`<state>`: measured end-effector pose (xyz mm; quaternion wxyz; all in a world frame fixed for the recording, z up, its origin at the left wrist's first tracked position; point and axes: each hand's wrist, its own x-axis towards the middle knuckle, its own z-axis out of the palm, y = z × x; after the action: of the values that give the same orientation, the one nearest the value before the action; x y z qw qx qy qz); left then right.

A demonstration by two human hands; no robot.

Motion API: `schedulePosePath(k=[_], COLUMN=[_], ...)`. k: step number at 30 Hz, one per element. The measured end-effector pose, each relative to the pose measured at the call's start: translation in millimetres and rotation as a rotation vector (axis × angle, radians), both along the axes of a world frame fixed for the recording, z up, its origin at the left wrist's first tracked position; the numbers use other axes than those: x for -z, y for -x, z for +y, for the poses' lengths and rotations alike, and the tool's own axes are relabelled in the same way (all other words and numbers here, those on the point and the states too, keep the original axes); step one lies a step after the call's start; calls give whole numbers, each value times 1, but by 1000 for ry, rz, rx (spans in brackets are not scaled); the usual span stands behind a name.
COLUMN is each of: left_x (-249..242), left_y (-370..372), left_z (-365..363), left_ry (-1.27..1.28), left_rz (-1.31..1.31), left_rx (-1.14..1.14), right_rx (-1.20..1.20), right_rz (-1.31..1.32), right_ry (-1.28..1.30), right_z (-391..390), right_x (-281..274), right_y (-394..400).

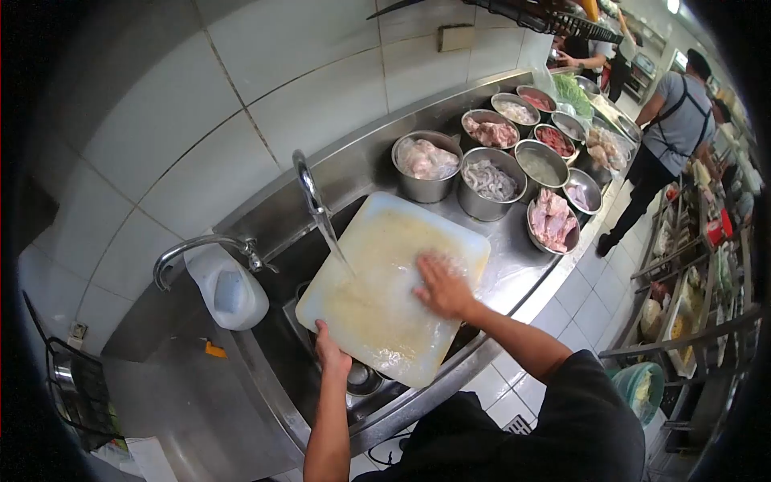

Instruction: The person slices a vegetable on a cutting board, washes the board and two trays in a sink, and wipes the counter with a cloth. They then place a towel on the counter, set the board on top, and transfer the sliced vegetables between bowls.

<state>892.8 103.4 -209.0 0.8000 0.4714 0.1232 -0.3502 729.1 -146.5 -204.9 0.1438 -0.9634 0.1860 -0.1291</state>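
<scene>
The cutting board (385,301) lies at the centre of the frame, slanted across the sink (277,365), and its right corner reaches over the steel counter (506,261). The left hand (332,353) grips the board's lower left edge, with the thumb on this edge; the other fingers are hidden below. The right hand (442,285) is laid flat on the wet surface, fingers a little spread, pinching nothing.

Along the board's upper right edge there is little room: the pot of pale meat (426,166) and the pot of grey strips (491,185) stand just beside it. More filled bowls crowd the upper right. Above the board, the running tap (309,189) pours water onto it. To the left, the second tap (205,243) and the white jug (229,289) occupy the rim. At lower left, the steel surface (181,410) offers wider open space.
</scene>
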Motion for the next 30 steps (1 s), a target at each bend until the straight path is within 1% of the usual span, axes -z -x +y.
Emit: schedulePosePath(k=[2, 4, 6, 8, 10, 12, 14, 16, 18, 20, 22, 24, 25, 27, 29, 30], left_x=[-6, -3, 9, 7, 1, -11, -6, -6, -1, 9, 9, 8, 9, 13, 11, 10], left_y=[6, 8, 8, 8, 13, 12, 5, 2, 0, 0, 0, 3, 4, 7, 8, 8], left_z=[0, -1, 2, 3, 4, -2, 1, 3, 1, 3, 1, 3, 3, 5, 6, 6], left_ry=[-17, -15, 6, 14, -3, -25, -39, -27, 1, -28, -8, -33, -18, -2, -29, -39], left_rz=[6, -3, -26, -23, 4, 27, 39, 13, 6, -11, -2, 3, -10, -34, -20, -13], left_rx=[13, 30, 47, 68, 67, 27, 11, 25, 15, -4, 5, 7, 19, 40, 32, 27], right_rx=[220, 418, 432, 286, 67, -168, -312, -423, -331, -159, 33, 263, 335, 475, 388, 309], right_rz=[39, 58, 75, -2, 82, -74, -162, -131, -6, -24, 36, 43, 29, 5, 50, -33], right_ry=[138, 145, 95, 105, 170, -71, -10, -45, -63, -50, 23, 158, 161, 152, 138, 140], right_z=[-37, -55, -32, 9, 63, 109, 137, 129, 100, 49, -5, -40, -48, -37, -2, 22], right_x=[-4, 9, -6, -4, -3, -11, 17, -4, -15, -4, 3, -1, 0, 3, -10, -3], right_y=[-28, -75, -120, -155, -164, -149, -125, -66, -21, 6, 2, -28, -49, -99, -135, -147])
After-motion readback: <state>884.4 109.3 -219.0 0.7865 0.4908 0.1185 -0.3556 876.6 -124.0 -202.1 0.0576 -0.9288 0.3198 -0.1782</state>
